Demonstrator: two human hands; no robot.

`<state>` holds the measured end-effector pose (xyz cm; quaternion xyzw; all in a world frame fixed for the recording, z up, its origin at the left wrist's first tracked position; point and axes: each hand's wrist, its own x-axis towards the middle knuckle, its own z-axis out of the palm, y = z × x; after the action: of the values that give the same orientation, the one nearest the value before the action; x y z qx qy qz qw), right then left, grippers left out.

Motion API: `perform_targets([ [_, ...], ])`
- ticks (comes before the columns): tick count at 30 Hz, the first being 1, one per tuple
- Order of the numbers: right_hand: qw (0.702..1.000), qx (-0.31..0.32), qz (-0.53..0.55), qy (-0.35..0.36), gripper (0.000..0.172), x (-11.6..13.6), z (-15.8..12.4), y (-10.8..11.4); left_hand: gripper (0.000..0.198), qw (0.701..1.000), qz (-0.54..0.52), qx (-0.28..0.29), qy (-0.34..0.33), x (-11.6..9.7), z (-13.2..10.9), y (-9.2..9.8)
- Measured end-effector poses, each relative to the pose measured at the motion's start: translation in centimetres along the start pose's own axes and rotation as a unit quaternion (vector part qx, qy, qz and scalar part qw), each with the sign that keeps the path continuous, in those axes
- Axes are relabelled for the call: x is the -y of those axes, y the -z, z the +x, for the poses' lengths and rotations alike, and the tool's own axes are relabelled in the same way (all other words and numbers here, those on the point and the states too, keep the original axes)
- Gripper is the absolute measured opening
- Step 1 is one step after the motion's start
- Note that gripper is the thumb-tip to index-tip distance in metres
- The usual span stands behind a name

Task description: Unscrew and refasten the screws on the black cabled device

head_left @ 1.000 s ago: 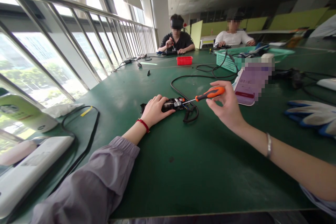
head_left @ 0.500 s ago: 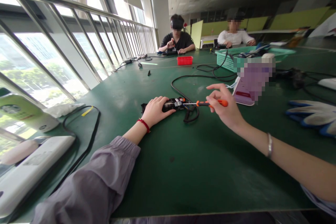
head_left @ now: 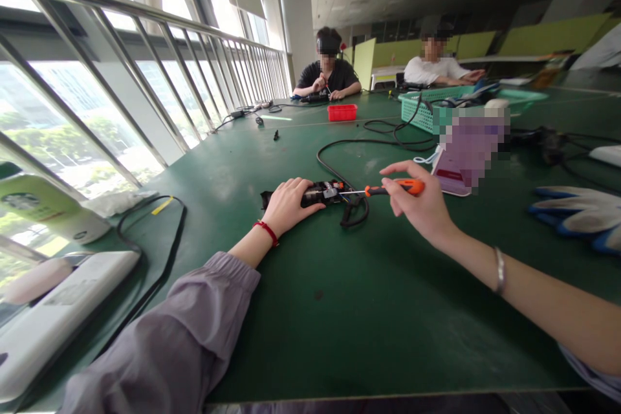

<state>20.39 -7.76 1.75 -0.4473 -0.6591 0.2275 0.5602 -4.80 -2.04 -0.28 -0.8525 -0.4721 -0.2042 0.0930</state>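
Observation:
A small black device (head_left: 324,193) with exposed metal parts lies on the green table (head_left: 339,297), its black cord (head_left: 339,142) looping away behind it. My left hand (head_left: 287,204) rests on the device's left end, fingers curled over it and holding it down. My right hand (head_left: 418,207) pinches an orange-handled screwdriver (head_left: 394,188) held nearly level. Its thin shaft points left and its tip meets the device's right end.
White appliances (head_left: 53,310) and a black cable (head_left: 160,252) lie at the left. A purple-white object (head_left: 460,162), blue-white gloves (head_left: 577,213), a teal basket (head_left: 427,110) and a red tray (head_left: 341,112) sit farther off. Two people work at the far end.
The screwdriver handle has dropped from a raised tilt to nearly level, and my right hand has shifted its fingers on it. My left hand and the device have stayed put.

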Motion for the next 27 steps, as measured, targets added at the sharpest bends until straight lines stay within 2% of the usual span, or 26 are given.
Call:
perform_targets([
  [3,0.997,-0.036,0.039,0.064,0.041,-0.15,0.02,-0.15,0.049,1.000,0.012,-0.006,-0.012,-0.05,0.00,0.04],
  [4,0.996,-0.037,0.041,0.065,0.044,-0.15,0.01,-0.18,0.049,1.000,0.015,-0.008,-0.016,-0.05,0.00,0.04],
  [5,0.997,-0.030,0.034,0.055,0.039,-0.11,-0.04,-0.19,0.049,1.000,0.017,-0.009,-0.019,-0.05,0.00,0.03],
  [7,0.999,-0.015,-0.001,0.034,0.018,0.06,-0.19,-0.19,0.049,0.999,0.021,-0.012,-0.022,-0.02,0.01,-0.01],
  [10,0.998,-0.009,-0.026,0.056,0.010,0.36,-0.49,-0.28,0.049,0.999,0.022,-0.015,-0.022,0.00,0.00,-0.03],
  [11,0.997,-0.015,-0.015,0.078,0.015,0.42,-0.58,-0.35,0.049,0.999,0.021,-0.015,-0.022,-0.01,-0.01,-0.02],
  [13,0.993,-0.030,0.010,0.110,0.039,0.47,-0.70,-0.53,0.049,1.000,0.018,-0.013,-0.020,-0.04,-0.02,0.03],
  [15,0.992,-0.047,0.013,0.113,0.050,0.48,-0.77,-0.66,0.048,1.000,0.017,-0.012,-0.017,-0.06,-0.03,0.06],
  [17,0.995,-0.044,-0.005,0.088,0.044,0.53,-0.83,-0.68,0.048,1.000,0.016,-0.011,-0.016,-0.07,-0.03,0.06],
  [20,0.998,-0.012,-0.039,0.054,0.017,0.59,-0.87,-0.59,0.048,1.000,0.016,-0.010,-0.018,-0.05,-0.01,0.02],
  [22,0.997,-0.012,-0.036,0.063,0.013,0.49,-0.82,-0.54,0.049,1.000,0.016,-0.012,-0.018,-0.04,0.00,0.01],
  [25,0.993,-0.044,0.008,0.106,0.042,0.20,-0.63,-0.54,0.049,1.000,0.015,-0.014,-0.017,-0.06,0.02,0.05],
  [26,0.993,-0.048,0.016,0.108,0.046,0.13,-0.58,-0.53,0.049,1.000,0.015,-0.014,-0.017,-0.07,0.02,0.06],
  [27,0.994,-0.044,0.014,0.101,0.044,0.10,-0.56,-0.53,0.049,1.000,0.015,-0.014,-0.016,-0.07,0.01,0.07],
])
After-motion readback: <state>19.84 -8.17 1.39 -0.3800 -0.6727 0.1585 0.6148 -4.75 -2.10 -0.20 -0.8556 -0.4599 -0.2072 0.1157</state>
